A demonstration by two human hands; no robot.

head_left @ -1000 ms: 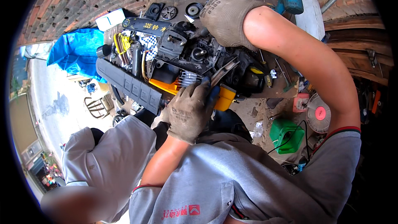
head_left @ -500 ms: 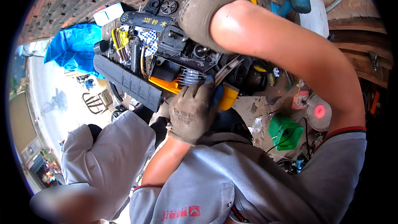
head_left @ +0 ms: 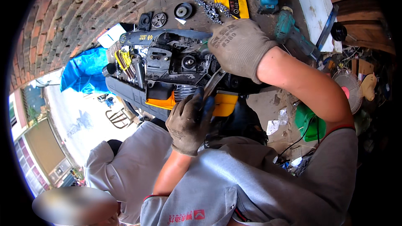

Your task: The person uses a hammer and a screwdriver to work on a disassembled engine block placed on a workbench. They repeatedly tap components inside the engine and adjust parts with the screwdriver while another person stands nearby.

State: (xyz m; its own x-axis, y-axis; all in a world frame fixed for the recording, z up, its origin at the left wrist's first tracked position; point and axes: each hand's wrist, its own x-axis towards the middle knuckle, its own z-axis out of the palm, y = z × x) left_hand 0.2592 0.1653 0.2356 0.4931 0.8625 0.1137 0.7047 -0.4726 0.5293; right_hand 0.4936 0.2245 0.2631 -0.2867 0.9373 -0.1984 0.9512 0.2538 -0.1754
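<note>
A partly opened chainsaw [head_left: 157,73] lies on the workbench, its guide bar [head_left: 138,37] along the far side. The exposed mechanism, dark with grime, shows a round metal shaft end [head_left: 189,62]. My left hand [head_left: 186,123], in a grey-brown work glove, is closed around the near end of a worn grey handle bar [head_left: 214,83] beside the cooling fins and yellow housing [head_left: 225,104]. My right hand [head_left: 240,48], gloved too, bends over the saw's far right part with fingers curled. Something greenish shows at its fingertips; I cannot make out what it is.
Beyond the saw lie a yellow-black cover [head_left: 232,0], a saw chain [head_left: 209,8] and a round drum [head_left: 183,11]. Teal power drills [head_left: 289,29] rest at the right. Yellow-handled tools [head_left: 123,60] sit left. Another person in grey [head_left: 130,171] is close at my left.
My right hand has shifted right and nearer, uncovering the shaft area, chain, drum and yellow-black cover. My left hand keeps its hold on the bar. The whole view has shifted.
</note>
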